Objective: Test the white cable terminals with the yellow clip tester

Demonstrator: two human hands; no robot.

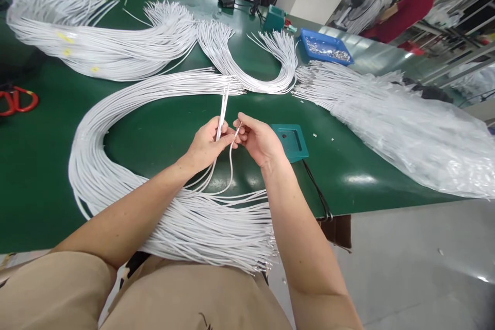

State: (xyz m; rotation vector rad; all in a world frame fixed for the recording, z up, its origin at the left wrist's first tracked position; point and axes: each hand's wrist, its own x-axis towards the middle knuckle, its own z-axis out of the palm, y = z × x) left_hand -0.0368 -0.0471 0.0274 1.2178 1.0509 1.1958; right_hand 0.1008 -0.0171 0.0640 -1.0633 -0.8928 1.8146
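Observation:
Several white cables stand upright out of my left hand, which is closed round them. My right hand pinches the end of one white cable close beside the left fingertips. What sits at that cable's tip is too small to make out. The held cables run down into a large curved bundle of white cables that loops round to the left. Its near ends fan out by the table's front edge, below my forearms.
A green tray-like block lies right of my hands, with a black cord over the edge. Behind are more cable bundles and a blue tray of small parts. Bagged cables lie right, red-handled scissors left. Two people are beyond.

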